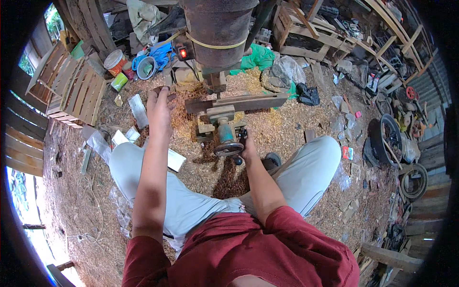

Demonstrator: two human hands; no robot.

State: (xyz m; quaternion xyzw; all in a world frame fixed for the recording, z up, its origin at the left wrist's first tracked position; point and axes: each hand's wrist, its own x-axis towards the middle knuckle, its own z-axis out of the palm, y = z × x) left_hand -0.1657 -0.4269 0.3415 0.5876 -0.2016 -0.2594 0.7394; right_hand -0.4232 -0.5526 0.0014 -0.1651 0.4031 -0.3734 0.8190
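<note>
A teal metal machine part (224,133) with a round handwheel (228,149) stands in front of me between my knees. My right hand (249,145) is closed around a dark fitting on its right side. What exactly the fingers grip is small and partly hidden. Just below the wheel, a black ball knob (238,161) sticks out. Behind the wheel, a long wooden board (239,102) lies crosswise near wooden blocks. My left hand (161,105) is raised left of the board, open, its fingers apart and nothing visible in them. Nearby, a switch (182,52) glows red.
Beyond the board rises a large dark bucket-shaped body (217,33) with a yellow band. Wood shavings cover the floor. Slatted crates (79,93) and paint buckets (114,62) stand to the left. A tyre (384,136), a coiled hose (414,182) and scrap crowd the right wall.
</note>
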